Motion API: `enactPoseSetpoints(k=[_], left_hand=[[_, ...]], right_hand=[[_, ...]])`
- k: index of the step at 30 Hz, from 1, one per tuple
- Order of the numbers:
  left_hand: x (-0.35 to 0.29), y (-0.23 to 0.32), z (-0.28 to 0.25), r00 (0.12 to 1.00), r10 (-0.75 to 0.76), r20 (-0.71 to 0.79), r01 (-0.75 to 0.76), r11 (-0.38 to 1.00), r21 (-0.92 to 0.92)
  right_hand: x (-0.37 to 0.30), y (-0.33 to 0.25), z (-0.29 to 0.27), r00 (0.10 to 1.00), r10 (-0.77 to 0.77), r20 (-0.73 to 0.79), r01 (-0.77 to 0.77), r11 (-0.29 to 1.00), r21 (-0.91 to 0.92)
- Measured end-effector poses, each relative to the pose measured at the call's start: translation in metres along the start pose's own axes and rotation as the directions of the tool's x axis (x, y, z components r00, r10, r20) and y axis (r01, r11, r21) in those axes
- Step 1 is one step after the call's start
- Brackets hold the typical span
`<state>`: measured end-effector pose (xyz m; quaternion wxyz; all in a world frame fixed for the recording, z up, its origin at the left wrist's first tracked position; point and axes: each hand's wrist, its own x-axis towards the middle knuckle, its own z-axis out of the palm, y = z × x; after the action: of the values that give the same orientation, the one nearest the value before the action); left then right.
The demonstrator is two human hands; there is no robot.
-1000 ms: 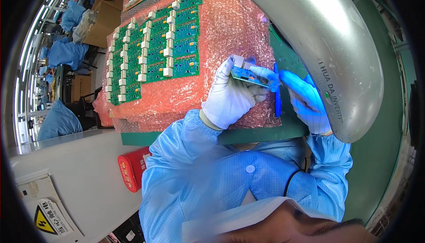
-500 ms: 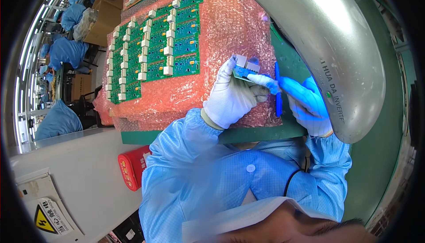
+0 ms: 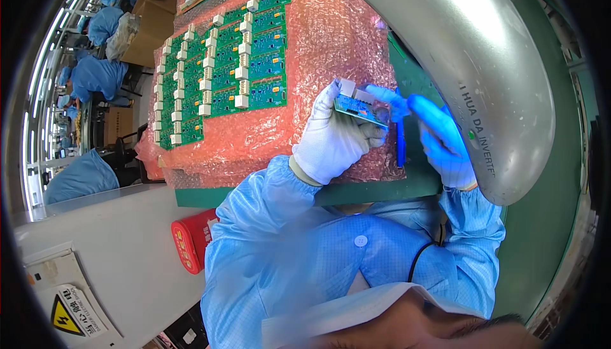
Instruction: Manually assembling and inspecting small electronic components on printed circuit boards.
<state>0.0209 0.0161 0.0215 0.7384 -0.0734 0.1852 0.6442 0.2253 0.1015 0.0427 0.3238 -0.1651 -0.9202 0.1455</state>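
Note:
My left hand (image 3: 331,142), in a white glove, is closed on the edges of a small green circuit board (image 3: 361,111) with white block connectors along its far side. My right hand (image 3: 445,152), also gloved and lit blue, is beside the board. One of its fingers stretches across to the far right corner, by the connectors; the others stand apart and I see nothing held in them. A blue pen-like stick (image 3: 401,145) lies on the table edge of the wrap, below the right fingers.
Pink bubble wrap (image 3: 324,43) covers much of the green table (image 3: 414,187). Rows of similar circuit boards (image 3: 267,62) lie on it at the left. A big grey metal lamp housing (image 3: 471,50) overhangs the right side. A red tin (image 3: 191,244) stands at the lower left.
My right finger has lifted off the near side of the board and shifted to its far right corner, uncovering the board's face. The left hand has hardly moved.

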Motion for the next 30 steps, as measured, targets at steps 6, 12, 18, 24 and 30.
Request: enactPoseSetpoints(k=[6,12,18,24,30], left_hand=[[0.002,0.012,-0.012,0.991,0.071,0.118,-0.09,0.983,0.163],[0.0,0.021,-0.019,0.987,0.073,0.145,-0.091,0.988,0.121],[0.002,0.018,-0.018,0.995,0.066,0.071,-0.077,0.985,0.152],[-0.003,0.016,-0.013,0.992,0.069,0.103,-0.083,0.987,0.135],[-0.004,0.014,-0.016,0.991,0.067,0.117,-0.08,0.99,0.118]], right_hand=[[0.013,-0.019,-0.006,0.648,0.741,0.177,-0.751,0.66,-0.015],[-0.069,0.013,0.009,0.867,0.498,0.013,-0.452,0.797,-0.4],[-0.091,0.053,-0.014,0.887,0.45,-0.106,-0.46,0.88,-0.115],[-0.109,0.061,-0.025,0.808,0.589,-0.02,-0.497,0.699,0.514],[-0.035,0.006,-0.017,0.851,0.493,-0.181,-0.476,0.869,0.134]])
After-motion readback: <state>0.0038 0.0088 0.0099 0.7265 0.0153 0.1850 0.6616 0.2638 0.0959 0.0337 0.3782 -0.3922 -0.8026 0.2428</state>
